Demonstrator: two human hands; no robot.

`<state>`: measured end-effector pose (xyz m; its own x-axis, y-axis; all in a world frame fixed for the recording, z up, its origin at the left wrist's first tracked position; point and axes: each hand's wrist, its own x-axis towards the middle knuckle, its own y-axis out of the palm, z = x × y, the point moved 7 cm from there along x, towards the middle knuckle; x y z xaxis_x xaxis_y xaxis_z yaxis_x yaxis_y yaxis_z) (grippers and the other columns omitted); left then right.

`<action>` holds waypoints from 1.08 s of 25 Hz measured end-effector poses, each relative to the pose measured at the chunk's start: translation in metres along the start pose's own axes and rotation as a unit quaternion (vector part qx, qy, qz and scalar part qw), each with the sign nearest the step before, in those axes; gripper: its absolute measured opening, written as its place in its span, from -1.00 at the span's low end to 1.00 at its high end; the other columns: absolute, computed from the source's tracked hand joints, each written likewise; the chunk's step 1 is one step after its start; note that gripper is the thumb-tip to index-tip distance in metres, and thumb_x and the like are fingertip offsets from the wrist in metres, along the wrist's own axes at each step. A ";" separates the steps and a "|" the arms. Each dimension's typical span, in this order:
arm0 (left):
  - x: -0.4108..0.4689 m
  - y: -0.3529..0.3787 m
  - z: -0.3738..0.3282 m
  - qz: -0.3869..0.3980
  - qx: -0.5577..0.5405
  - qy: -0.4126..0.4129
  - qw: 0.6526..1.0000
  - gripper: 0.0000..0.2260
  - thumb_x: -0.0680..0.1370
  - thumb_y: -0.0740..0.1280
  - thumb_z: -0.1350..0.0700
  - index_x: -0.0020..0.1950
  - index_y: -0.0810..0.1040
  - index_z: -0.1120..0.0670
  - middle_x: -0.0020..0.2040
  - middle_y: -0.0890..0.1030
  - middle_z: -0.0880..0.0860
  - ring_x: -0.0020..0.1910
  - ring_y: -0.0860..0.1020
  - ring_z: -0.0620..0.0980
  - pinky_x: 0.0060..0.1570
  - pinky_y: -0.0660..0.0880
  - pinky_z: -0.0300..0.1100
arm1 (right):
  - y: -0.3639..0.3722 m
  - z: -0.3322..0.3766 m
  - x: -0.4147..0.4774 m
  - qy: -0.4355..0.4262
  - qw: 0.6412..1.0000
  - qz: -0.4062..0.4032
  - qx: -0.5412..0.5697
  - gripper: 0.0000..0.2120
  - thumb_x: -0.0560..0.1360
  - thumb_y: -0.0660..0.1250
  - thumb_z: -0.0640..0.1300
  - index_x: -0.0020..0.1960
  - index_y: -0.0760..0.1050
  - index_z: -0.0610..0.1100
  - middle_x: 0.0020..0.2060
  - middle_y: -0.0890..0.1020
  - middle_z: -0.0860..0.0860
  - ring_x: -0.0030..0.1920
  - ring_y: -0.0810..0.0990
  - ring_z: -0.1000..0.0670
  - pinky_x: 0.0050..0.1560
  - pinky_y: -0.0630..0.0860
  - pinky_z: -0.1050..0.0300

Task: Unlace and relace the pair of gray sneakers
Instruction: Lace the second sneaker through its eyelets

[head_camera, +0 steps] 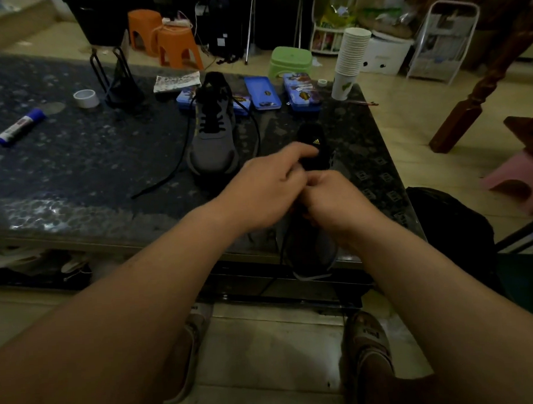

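Counter [74, 167]: dark, speckled and glossy; it carried everything listed below.
Glue stick [20, 125]: blue and white, lay flat, well left of the far sneaker.
Tape roll [86, 98]: white, left of the far sneaker and farther back.
Wire stand [118, 83]: black, upright, left of the far sneaker and behind it.
Far sneaker [213, 137]: gray with a black tongue, sat mid-counter with its toe toward the person; the lower eyelets were laced.
Loose lace [178, 163]: black, trailed off the far sneaker's left side across the counter; the other end ran down its right side.
Blue tins [262, 93]: three, flat, just behind the far sneaker and to its right.
Left hand [267, 189]: right of the far sneaker and nearer; index finger stretched to the near sneaker's tongue [312, 135], other fingers curled in. Blurred, so I could not tell what they held.
Near sneaker [313, 254]: gray, right of the far sneaker and closer, with its toe over the counter's near edge; a black lace [283, 247] hung off it.
Right hand [335, 198]: touched the left hand over the near sneaker with fingers curled under; the grip was hidden, so I could not tell.
Paper cups [352, 57]: tall white stack, right of the far sneaker and behind it.
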<state>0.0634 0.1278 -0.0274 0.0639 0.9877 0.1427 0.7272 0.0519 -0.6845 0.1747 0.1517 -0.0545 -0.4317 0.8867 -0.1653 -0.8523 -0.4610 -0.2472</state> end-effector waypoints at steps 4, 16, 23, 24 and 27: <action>-0.001 -0.005 0.017 0.024 0.082 -0.054 0.995 -0.76 0.70 0.19 -0.16 0.05 0.55 -0.05 -0.17 0.59 -0.07 -0.16 0.52 -0.10 0.02 0.36 0.02 | -0.021 -0.001 0.006 0.010 0.997 -0.007 -0.075 -0.85 0.61 0.39 -0.10 0.00 0.67 -0.17 -0.30 0.65 -0.05 -0.45 0.45 0.12 -0.42 0.34 0.22; -0.004 0.023 -0.012 0.035 -0.035 -0.040 0.998 -0.73 0.72 0.17 -0.04 0.39 0.48 -0.06 0.05 0.63 -0.04 0.02 0.59 -0.06 0.06 0.53 -0.01 | -0.040 0.004 -0.005 -0.063 0.983 0.009 -0.173 -0.86 0.62 0.39 -0.06 -0.08 0.67 -0.03 -0.36 0.63 0.07 -0.36 0.56 0.11 -0.30 0.49 0.14; 0.000 0.003 0.018 -0.016 0.056 -0.080 0.995 -0.81 0.70 0.26 0.00 0.03 0.57 0.09 -0.22 0.54 -0.02 -0.27 0.49 -0.03 -0.28 0.39 -0.11 | -0.074 -0.019 -0.003 -0.013 0.993 -0.059 -0.099 -0.91 0.64 0.36 -0.19 0.04 0.64 -0.13 -0.18 0.71 -0.08 -0.37 0.54 0.17 -0.37 0.47 0.32; 0.001 0.011 0.012 -0.006 0.023 -0.075 0.997 -0.88 0.69 0.27 0.04 0.13 0.57 0.04 -0.14 0.57 -0.05 -0.22 0.53 -0.07 -0.22 0.45 -0.13 | -0.072 -0.017 -0.001 -0.024 0.992 -0.058 -0.111 -0.94 0.62 0.38 -0.19 0.02 0.63 -0.14 -0.17 0.72 -0.09 -0.36 0.56 0.16 -0.34 0.49 0.31; 0.008 0.039 -0.003 0.058 -0.146 -0.083 0.984 -0.80 0.71 0.23 0.09 0.32 0.49 -0.02 -0.16 0.61 -0.06 -0.29 0.56 -0.16 -0.26 0.51 -0.18 | -0.058 -0.007 0.008 -0.064 0.989 -0.036 -0.129 -0.98 0.58 0.43 -0.20 -0.02 0.60 -0.14 -0.19 0.71 -0.12 -0.28 0.65 0.04 -0.24 0.59 0.11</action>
<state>0.0939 0.1368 -0.0506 0.0622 0.9963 -0.0600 0.8883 -0.0826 -0.4517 0.2225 0.1847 -0.0478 -0.4203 0.9072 -0.0193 -0.7862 -0.3747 -0.4913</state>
